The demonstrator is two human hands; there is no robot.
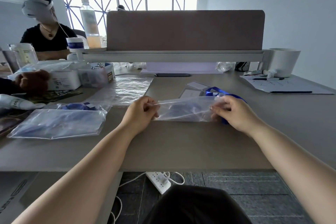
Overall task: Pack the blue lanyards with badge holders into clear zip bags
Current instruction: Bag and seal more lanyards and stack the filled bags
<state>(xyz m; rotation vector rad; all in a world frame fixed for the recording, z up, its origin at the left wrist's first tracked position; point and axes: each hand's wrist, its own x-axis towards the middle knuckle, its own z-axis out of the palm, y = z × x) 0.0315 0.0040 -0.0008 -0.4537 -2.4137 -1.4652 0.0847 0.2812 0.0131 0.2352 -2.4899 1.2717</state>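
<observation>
Two filled clear plastic zip bags [58,123] with blue lanyards inside are lying near the grey tabletop's [181,147] left edge. Toward the middle, the left hand [143,112] is pinching the left end of a clear zip bag [185,109], fingers clamped on its top strip. The right hand [234,111] is gripping the right end, where a blue ribbon lanyard [216,91] is sticking out behind it
</observation>
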